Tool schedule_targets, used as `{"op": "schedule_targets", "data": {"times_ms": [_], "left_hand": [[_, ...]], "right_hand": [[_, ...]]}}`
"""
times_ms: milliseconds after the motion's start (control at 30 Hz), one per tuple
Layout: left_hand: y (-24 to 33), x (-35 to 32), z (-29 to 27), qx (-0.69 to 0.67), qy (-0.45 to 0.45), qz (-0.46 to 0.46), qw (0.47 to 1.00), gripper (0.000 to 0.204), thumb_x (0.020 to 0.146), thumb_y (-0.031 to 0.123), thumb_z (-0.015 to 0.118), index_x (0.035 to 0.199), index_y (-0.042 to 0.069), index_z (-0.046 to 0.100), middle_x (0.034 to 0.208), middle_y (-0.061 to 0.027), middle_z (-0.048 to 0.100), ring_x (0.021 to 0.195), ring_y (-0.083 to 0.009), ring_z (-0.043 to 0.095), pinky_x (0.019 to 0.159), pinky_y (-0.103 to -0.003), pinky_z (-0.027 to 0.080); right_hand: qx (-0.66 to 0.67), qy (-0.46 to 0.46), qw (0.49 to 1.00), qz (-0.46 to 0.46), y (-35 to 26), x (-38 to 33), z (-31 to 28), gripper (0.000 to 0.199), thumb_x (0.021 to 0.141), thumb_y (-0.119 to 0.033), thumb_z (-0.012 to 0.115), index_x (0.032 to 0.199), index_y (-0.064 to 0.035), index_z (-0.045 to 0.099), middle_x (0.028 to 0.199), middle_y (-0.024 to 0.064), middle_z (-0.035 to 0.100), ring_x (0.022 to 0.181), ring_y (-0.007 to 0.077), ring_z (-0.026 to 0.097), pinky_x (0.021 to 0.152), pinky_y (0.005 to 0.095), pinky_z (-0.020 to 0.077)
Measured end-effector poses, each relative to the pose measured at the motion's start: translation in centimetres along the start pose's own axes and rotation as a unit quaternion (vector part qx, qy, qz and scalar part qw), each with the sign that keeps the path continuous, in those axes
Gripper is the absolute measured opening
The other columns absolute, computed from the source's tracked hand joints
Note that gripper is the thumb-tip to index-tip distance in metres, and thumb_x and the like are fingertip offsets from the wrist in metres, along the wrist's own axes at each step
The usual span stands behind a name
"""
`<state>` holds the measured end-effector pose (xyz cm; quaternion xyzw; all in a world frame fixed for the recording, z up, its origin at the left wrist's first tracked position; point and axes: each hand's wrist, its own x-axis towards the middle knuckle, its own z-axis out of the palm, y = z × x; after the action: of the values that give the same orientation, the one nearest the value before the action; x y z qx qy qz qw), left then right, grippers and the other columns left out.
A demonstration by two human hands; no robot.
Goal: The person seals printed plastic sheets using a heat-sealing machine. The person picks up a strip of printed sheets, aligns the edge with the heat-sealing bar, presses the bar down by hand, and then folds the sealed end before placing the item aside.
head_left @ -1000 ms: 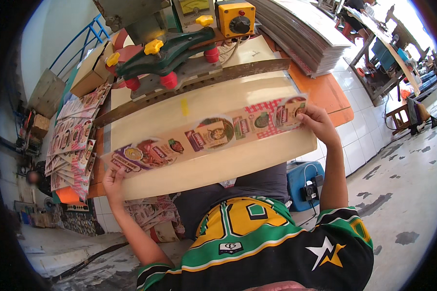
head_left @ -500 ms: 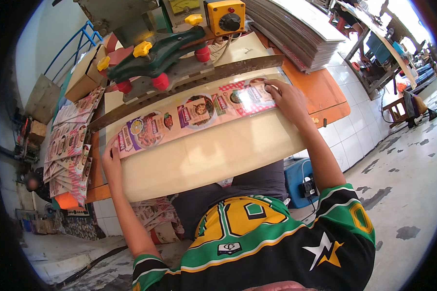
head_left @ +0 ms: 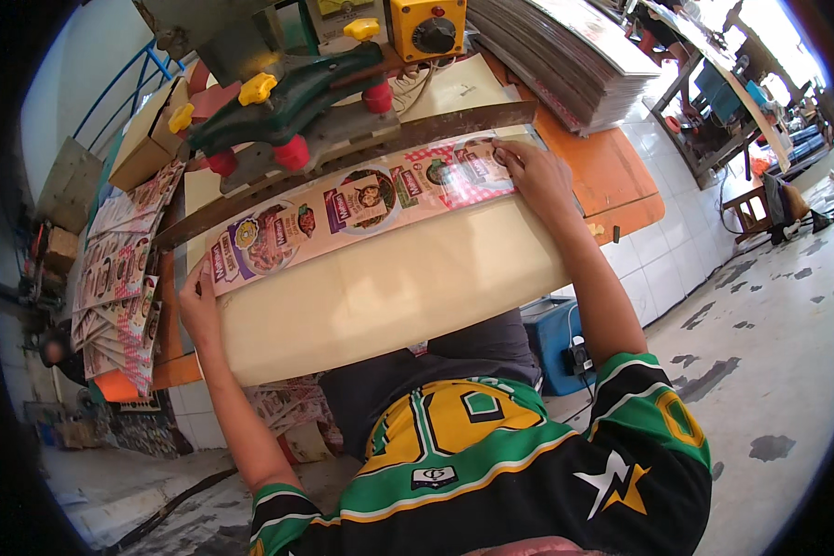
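Observation:
A long printed strip point(head_left: 366, 206) with food pictures lies across a cream-coloured board point(head_left: 389, 287) in front of me. My left hand point(head_left: 199, 306) grips the strip's left end between thumb and fingers. At the other end, my right hand point(head_left: 536, 178) pinches the strip's right corner, fingers bent over its edge. The strip's far edge runs close along a brown metal bar point(head_left: 343, 170). Above the bar is a press with a dark green clamp arm point(head_left: 292, 111), yellow knobs point(head_left: 258, 89) and red cylinders point(head_left: 291, 152).
Fanned stacks of printed sheets point(head_left: 116, 269) lie at the left, with a cardboard box point(head_left: 148, 134) behind them. A yellow control box point(head_left: 426, 30) with a black dial stands at the back. Thick piled boards point(head_left: 565, 60) lie behind the orange table point(head_left: 621, 181); a blue container point(head_left: 556, 347) stands below.
Both hands have slid the printed strip slightly away from me, closer to the brown metal bar. Their hold on its two ends is the same. The whole view has shifted a little.

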<state>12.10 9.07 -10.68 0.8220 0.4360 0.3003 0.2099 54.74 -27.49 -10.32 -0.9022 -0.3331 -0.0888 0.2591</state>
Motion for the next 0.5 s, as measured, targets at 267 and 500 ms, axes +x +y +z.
{"op": "schedule_targets", "data": {"times_ms": [267,500], "left_hand": [[-0.69,-0.11,-0.15,-0.009,0.015,0.02,1.0,0.038,0.107,0.031,0.055,0.127,0.004,0.072,0.115,-0.0178,0.075,0.104,-0.0243,0.072,0.091,-0.035,0.052],[-0.65,0.0,-0.03,-0.017,0.022,0.008,1.0,0.038,0.106,0.032,0.057,0.126,0.003,0.072,0.115,-0.0198,0.075,0.105,-0.0269,0.072,0.091,-0.034,0.052]], "right_hand": [[0.005,0.005,1.0,-0.001,-0.42,-0.03,-0.13,0.033,0.101,-0.044,0.058,0.119,-0.0234,0.077,0.099,0.0136,0.076,0.092,0.0355,0.07,0.078,0.0459,0.0516],[0.026,0.02,0.999,-0.015,0.16,-0.25,0.26,0.03,0.099,-0.04,0.061,0.118,-0.0224,0.077,0.098,0.0153,0.076,0.093,0.037,0.071,0.082,0.0471,0.0527]]}}
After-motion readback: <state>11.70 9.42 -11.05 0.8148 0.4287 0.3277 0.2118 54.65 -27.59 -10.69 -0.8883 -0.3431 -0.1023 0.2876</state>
